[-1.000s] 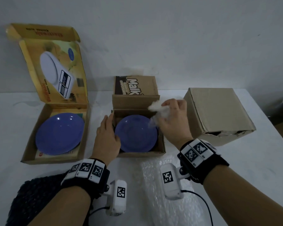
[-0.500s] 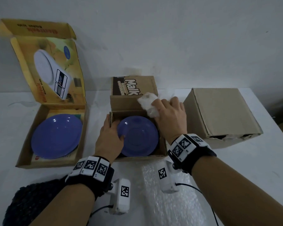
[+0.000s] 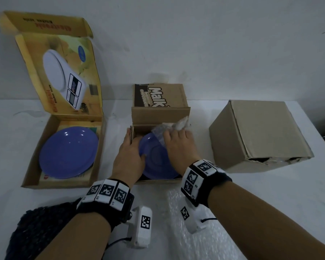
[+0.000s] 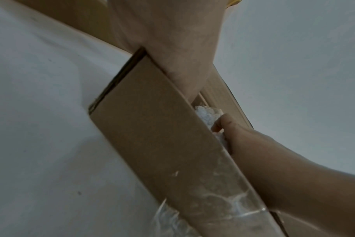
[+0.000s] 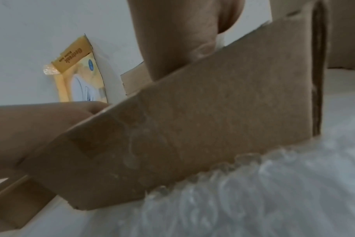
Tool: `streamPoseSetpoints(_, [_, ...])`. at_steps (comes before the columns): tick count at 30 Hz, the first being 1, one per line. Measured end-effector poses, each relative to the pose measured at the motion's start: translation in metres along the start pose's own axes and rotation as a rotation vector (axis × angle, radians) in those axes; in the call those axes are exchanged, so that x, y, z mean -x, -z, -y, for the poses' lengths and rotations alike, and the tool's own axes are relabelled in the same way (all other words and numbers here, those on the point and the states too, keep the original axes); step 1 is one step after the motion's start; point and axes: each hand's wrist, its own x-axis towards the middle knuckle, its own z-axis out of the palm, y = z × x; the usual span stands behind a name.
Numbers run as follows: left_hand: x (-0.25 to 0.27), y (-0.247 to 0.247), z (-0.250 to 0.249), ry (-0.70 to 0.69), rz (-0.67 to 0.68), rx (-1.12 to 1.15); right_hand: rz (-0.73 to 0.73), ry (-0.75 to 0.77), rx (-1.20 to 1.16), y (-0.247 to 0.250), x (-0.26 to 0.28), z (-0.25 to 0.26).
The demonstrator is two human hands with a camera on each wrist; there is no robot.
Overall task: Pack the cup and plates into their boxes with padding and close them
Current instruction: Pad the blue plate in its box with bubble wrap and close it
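The round blue plate point(image 3: 158, 158) sits in the small brown cardboard box point(image 3: 159, 117), now tilted up by the left hand point(image 3: 129, 158) gripping its rim. The right hand point(image 3: 178, 145), a second ago above, now pushes its pinched white padding wad point(image 3: 180, 122) underneath; cushioning continues.

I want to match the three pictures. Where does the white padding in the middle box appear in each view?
Head: the white padding is at the far right corner of the middle box, under the right hand.
Left wrist: centre right, above the box wall, by the right hand's fingertips.
Right wrist: not clearly in it; the box wall hides the inside.
Shared landmark: the brown cardboard box wall.
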Motion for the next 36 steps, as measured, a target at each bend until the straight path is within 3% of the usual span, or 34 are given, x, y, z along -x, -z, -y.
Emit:
streamPoseSetpoints(7, [0.002, -0.002, -0.001, -0.002, -0.022, 0.007, 0.005, -0.053, -0.352, 0.019, -0.014, -0.017])
streamPoseSetpoints(14, [0.002, -0.002, -0.001, -0.032, -0.047, 0.023, -0.22, -0.055, -0.142, 0.004, -0.008, -0.023])
streamPoseSetpoints(18, [0.003, 0.0, -0.002, -0.047, -0.048, 0.026, -0.022, -0.022, -0.248, 0.012, -0.003, -0.02])
streamPoseSetpoints(23, [0.003, 0.001, -0.002, -0.034, -0.015, 0.001, 0.013, -0.034, -0.046, 0.016, -0.01, -0.007])
streamPoseSetpoints(31, [0.005, 0.003, -0.006, 0.005, 0.002, 0.018, 0.149, -0.016, -0.264, 0.021, -0.026, -0.029])
streamPoseSetpoints(36, [0.003, 0.001, -0.003, -0.023, -0.006, 0.009, -0.034, -0.01, -0.341, 0.014, -0.012, -0.046])
